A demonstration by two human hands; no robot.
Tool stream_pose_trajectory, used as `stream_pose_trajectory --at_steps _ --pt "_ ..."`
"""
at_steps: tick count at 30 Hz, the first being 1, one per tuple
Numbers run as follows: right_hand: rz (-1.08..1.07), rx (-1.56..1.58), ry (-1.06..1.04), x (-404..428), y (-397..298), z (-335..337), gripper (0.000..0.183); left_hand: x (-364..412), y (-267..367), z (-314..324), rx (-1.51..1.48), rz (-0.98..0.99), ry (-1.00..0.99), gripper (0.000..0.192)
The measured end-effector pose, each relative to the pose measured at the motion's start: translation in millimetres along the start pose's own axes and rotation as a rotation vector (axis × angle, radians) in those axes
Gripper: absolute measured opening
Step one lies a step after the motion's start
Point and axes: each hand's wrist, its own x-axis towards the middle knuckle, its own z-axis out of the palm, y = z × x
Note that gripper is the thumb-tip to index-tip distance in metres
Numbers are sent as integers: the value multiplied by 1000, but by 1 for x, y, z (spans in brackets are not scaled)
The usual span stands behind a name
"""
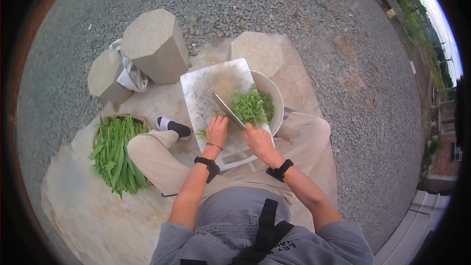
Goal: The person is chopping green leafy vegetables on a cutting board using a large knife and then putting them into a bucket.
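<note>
My right hand (260, 142) grips the handle of a kitchen knife (227, 110), whose long blade slants across a worn white cutting board (200, 90). Just left of the blade, my left hand (217, 131) presses a small bunch of green leaves (201, 133) onto the board; most of it is hidden under the fingers. Chopped greens (247, 107) are heaped to the right of the knife. Beside and partly beneath the board's right side is a pale round basin (278, 97), with more cut greens (267, 105) in it.
At left, a woven basket (146, 120) holds long uncut leaves (119, 154). Concrete octagonal stools (156, 46) stand ahead, with a light-coloured bag (133, 77) between two of them. Another stool (256, 52) lies beyond the board. Gravel (368, 117) surrounds the concrete slab (70, 206).
</note>
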Motion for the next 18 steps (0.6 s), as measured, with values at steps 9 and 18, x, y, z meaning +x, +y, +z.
stream_pose_trajectory --at_steps 9,18 --pt "-85 -115 65 17 -3 46 10 -2 -3 8 50 49 46 12" --pt "18 50 28 10 6 4 16 -1 2 2 -10 22 108 10"
